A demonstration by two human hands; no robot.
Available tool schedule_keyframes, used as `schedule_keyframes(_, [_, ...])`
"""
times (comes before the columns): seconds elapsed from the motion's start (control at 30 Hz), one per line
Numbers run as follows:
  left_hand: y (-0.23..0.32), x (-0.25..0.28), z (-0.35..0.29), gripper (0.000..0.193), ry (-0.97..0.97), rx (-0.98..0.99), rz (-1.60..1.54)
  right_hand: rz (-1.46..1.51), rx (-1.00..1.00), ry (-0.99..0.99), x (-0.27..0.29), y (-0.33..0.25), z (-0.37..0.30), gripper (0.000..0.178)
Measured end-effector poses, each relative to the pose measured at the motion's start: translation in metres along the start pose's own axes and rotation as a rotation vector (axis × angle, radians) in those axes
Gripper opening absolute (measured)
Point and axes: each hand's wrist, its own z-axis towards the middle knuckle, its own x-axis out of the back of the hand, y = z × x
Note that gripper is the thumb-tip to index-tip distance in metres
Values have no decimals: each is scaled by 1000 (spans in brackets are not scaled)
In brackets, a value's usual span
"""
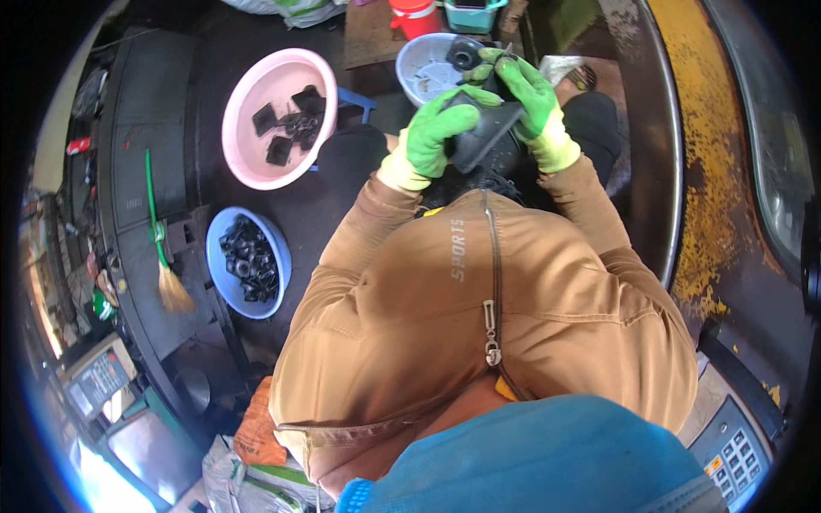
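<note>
Both my hands wear green gloves with yellow cuffs and are raised in front of my chest. A black, square-edged moulded piece (487,137), which looks like rubber, is gripped by my left hand (438,128), thumb on top of it. My right hand (528,96) is closed just above and beyond that piece. A thin dark tip shows at its fingers, but I cannot make out what it is. Just past my hands stands a light blue basket (416,75), with a round black part (464,54) at its right side.
At the left, a pink basin (244,158) holds several black square pieces. Nearer, a blue basin (280,299) is heaped with black parts. A green-handled broom (162,256) leans further left. A red bucket (416,19) stands at the back. Machinery with a worn yellow panel (697,154) borders my right.
</note>
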Motion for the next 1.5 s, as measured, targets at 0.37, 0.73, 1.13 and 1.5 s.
schedule_keyframes(0.37, [10,-11,-2,46,188,-442,81,-29,37,334,23,-15,-3,41])
schedule_keyframes(0.73, [6,-18,12,50,368,-745,1027,-482,182,-247,17,29,-38,43])
schedule_keyframes(1.13, [10,-17,8,47,223,-667,881,-198,112,-312,-9,21,-25,60])
schedule_keyframes(1.5, [40,-14,8,42,-290,-318,788,-1161,91,-693,7,-26,-29,59])
